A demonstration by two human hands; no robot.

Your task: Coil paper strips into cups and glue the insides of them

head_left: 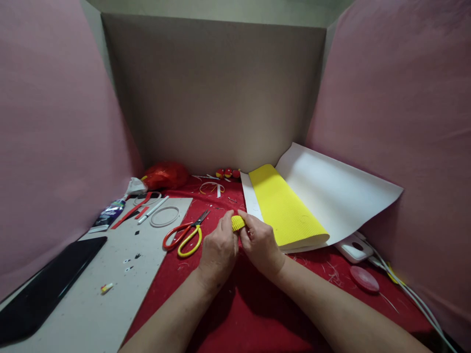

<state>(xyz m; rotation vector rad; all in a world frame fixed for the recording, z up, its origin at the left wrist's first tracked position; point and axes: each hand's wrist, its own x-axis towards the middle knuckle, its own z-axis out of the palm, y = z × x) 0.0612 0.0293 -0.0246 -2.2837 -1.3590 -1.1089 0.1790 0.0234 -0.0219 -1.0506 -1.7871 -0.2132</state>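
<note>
We hold a small yellow roll [237, 223] between both hands, just above the red cloth [257, 304]. Our left hand [218, 250] closes on its near-left side, fingers curled, and our right hand [260, 242] pinches its right end with fingertips and thumb, so both grips are closed on it. Only the roll's ribbed top shows between the fingers.

The scissors [186, 234] lie just left of our left hand, half on the grey board [121, 274]. A ring [164, 216], a pen [153, 210] and a glue tube [110, 212] sit farther back on the board. To the right, a yellow sheet [285, 208] rests on a white sheet [331, 193] near our right hand.
</note>
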